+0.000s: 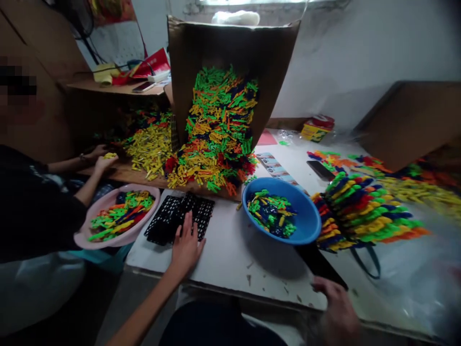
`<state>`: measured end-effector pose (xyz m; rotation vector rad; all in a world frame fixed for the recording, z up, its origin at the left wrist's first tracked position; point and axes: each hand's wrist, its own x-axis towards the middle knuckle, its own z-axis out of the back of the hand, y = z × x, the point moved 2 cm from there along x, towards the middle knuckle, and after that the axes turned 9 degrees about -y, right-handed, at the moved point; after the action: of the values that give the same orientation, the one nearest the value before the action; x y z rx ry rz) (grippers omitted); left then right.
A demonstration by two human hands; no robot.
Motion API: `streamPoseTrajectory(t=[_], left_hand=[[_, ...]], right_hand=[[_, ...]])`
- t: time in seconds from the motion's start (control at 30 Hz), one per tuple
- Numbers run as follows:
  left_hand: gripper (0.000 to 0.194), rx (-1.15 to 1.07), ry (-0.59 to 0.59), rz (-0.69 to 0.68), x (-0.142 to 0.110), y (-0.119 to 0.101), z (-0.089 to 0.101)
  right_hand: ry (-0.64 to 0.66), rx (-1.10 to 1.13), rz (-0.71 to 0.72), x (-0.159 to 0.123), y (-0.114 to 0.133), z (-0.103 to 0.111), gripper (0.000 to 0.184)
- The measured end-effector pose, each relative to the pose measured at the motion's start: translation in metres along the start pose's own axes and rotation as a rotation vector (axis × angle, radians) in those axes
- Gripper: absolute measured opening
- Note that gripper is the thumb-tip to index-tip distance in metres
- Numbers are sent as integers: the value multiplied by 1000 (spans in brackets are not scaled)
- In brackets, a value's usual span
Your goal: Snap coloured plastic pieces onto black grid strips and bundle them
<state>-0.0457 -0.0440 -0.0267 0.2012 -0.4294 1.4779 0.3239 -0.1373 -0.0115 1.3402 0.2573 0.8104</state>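
My left hand [186, 244] lies with fingers outstretched on the near edge of a stack of black perforated sheets [205, 211]. A crumpled or folded black piece rests over their middle. My right hand [337, 305] hovers at the table's front edge, blurred, with its fingertips close to a black strip [320, 264]. Whether it touches that strip I cannot tell. Between my hands, farther back, a blue basin [313, 218] contains small green, yellow, orange and navy pieces [273, 214]. Right of it lies a thick bundle of coloured pieces [367, 211] in rows.
A tilted cardboard box [284, 62] spills coloured pieces onto the table [230, 254]. At left, a co-worker's hand [105, 162] holds yellow pieces above a pink basin [81, 240]. A phone [320, 169], a yellow-red box [317, 129] and more loose pieces lie at right.
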Motion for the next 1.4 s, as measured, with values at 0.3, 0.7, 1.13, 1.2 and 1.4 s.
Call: streamPoseTrajectory(t=[0.3, 0.7, 1.13, 1.2, 1.4], left_hand=[[50, -161, -9, -139, -74, -89, -20], [34, -522, 116, -330, 114, -143, 5], [13, -543, 503, -689, 202, -186, -48], [11, -636, 492, -637, 201, -181, -45], [30, -1441, 59, 399, 172, -135, -13]], right_hand=[[551, -483, 536, 87, 61, -135, 30], [501, -344, 191, 124, 66, -92, 40], [547, 466, -465, -36, 40, -64, 36], [567, 383, -367, -45, 36, -84, 35], [659, 116, -18, -66, 20, -148, 31]])
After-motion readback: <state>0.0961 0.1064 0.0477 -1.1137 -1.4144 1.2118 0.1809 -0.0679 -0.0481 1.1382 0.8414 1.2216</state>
